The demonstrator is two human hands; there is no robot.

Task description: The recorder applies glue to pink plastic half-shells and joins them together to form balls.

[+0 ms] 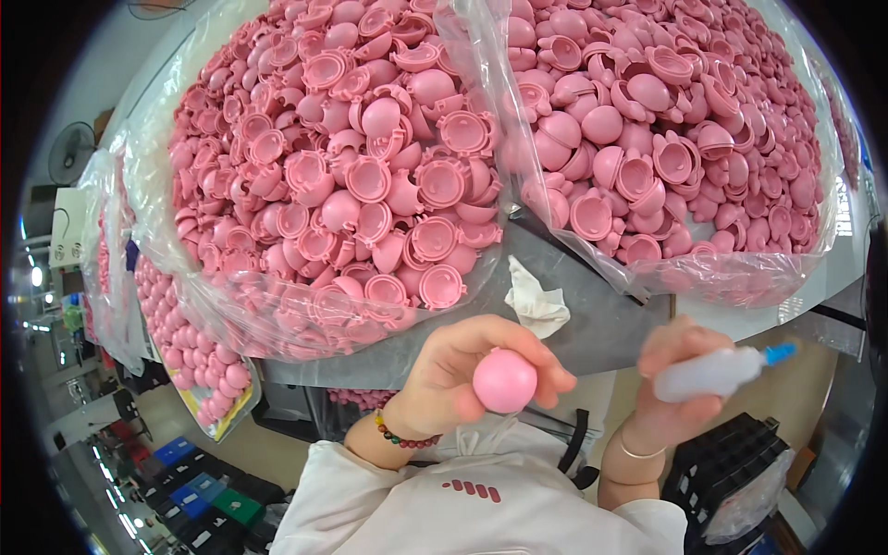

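Observation:
My left hand is closed round a smooth pink plastic ball, thumb and fingers curved about its sides. To the right, my right hand grips a white squeeze bottle with a blue tip, tilted with the tip toward the right. The bottle and this hand are slightly blurred, and a gap separates them from the ball. Beyond my hands, a clear plastic bag on the left is heaped with pink cup-shaped half shells. Another bag on the right holds similar shells, some with ear-like bumps.
A crumpled white tissue lies on the grey table between the bags and my hands. At the left stands a tray of pink balls. Black crates stand at the lower right, and blue and green bins at the lower left.

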